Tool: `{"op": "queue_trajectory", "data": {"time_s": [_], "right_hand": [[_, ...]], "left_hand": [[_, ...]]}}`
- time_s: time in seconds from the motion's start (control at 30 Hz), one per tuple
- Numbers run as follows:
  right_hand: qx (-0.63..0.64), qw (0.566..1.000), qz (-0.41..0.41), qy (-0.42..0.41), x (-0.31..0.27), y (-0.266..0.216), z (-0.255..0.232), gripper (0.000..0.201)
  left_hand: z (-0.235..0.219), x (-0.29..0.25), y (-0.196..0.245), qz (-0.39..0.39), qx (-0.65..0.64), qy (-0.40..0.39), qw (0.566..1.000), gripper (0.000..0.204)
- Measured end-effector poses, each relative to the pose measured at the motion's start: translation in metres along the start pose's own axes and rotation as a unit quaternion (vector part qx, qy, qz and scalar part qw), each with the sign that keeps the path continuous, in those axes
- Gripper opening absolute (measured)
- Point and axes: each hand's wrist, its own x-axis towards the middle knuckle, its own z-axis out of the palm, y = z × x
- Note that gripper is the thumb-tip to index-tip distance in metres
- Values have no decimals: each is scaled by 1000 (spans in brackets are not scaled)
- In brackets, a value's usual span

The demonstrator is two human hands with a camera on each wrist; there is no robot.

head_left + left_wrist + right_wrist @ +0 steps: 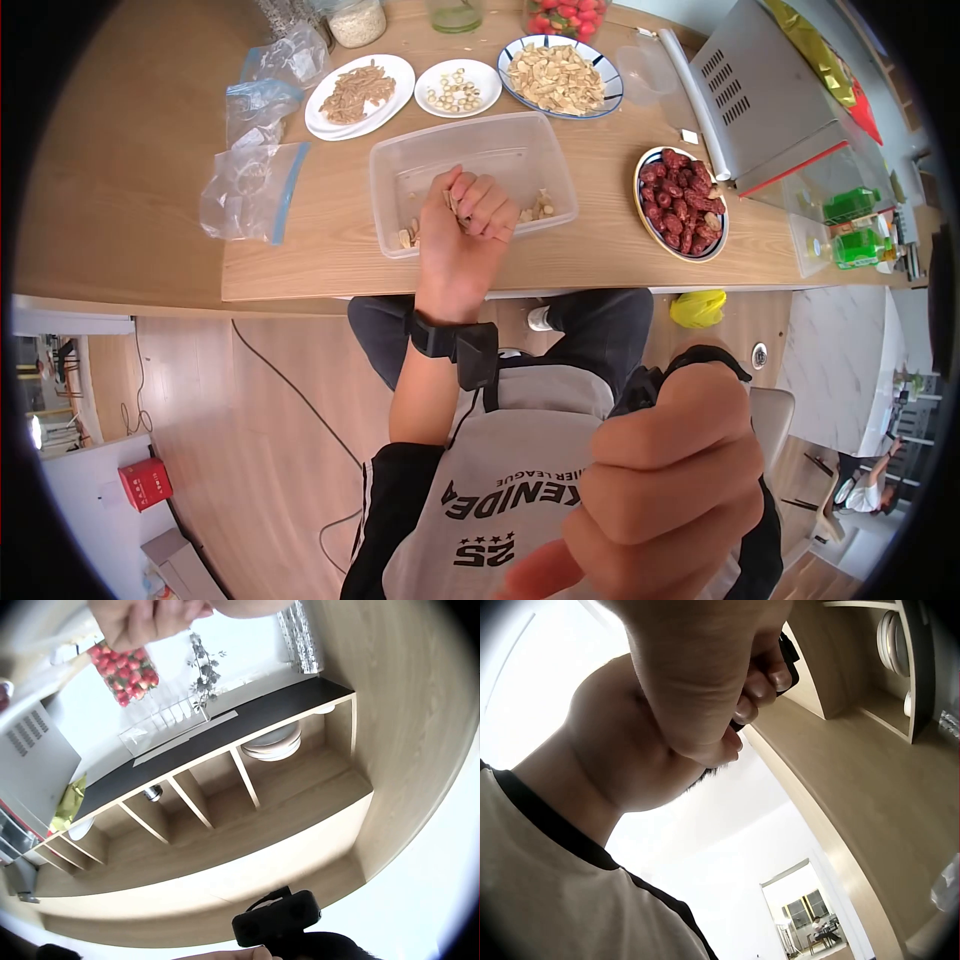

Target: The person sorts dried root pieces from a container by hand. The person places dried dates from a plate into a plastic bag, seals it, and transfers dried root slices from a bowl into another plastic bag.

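Observation:
My left hand (465, 225) is over a clear plastic container (385, 200), palm up, its curled fingers around what look like pale slices (453, 204). More pale slices (540, 207) lie in the container. In the left wrist view the left hand (154, 619) shows only partly, at the top. My right hand (670, 480) is raised close to the head camera, fingers curled and nothing visible in it. In the right wrist view the right hand (712, 682) is beside the face, its fingertips in front of a black object (789, 664); whether they touch it is unclear.
Plates of brown strips (358, 92), small pale pieces (458, 92) and dried slices (556, 80) line the back. Red dates (682, 200) fill a bowl at the right, near a grey appliance (745, 90). Plastic bags (250, 190) lie at the left; strawberries (565, 18) stand behind.

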Motion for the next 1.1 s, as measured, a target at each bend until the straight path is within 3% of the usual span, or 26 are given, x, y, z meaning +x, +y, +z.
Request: {"op": "queue_trajectory", "data": {"time_s": [0.03,0.1,0.13,0.2,0.23,0.3,0.33,0.4,0.53,0.63,0.7,0.73,0.87,0.93,1.1], "right_hand": [[-1,1000,0,2,6,1,12,46],[46,964,-68,251,20,7,46,10],[41,965,-65,250,16,12,47,10],[62,952,-152,257,13,21,51,19],[66,951,-153,259,13,19,46,19],[198,964,-54,172,12,15,28,17],[194,964,-53,172,12,12,35,17],[150,934,-84,313,14,7,59,16],[176,938,-108,277,10,22,55,11],[178,937,-184,239,8,45,54,8],[78,948,-204,233,3,51,57,9],[133,959,-60,242,1,21,59,4],[110,940,-63,318,4,0,67,3],[167,972,-42,161,2,0,40,11],[127,985,92,74,-13,37,16,11]], "left_hand": [[-1,0,-1,-16,-14,-16,1000,34],[-1,2,-7,-42,-30,-31,998,34],[0,0,-7,-53,-22,-45,997,34],[3,-2,-7,-58,-12,-60,996,34],[4,-4,-8,-55,7,-56,997,34],[5,-5,-9,-55,25,-53,997,34],[5,-6,-10,-59,19,-63,996,34],[4,-4,-13,-69,11,-70,995,34],[7,-9,-14,-63,23,-63,996,35],[4,-11,-14,-68,24,-70,995,35],[4,-8,-13,-73,21,-84,994,35],[3,-8,-13,-75,26,-87,993,35],[3,-11,-16,-86,8,-86,993,34],[5,-12,-17,-84,0,-77,993,33],[-3,-13,-15,-73,-15,-65,995,29]]}}
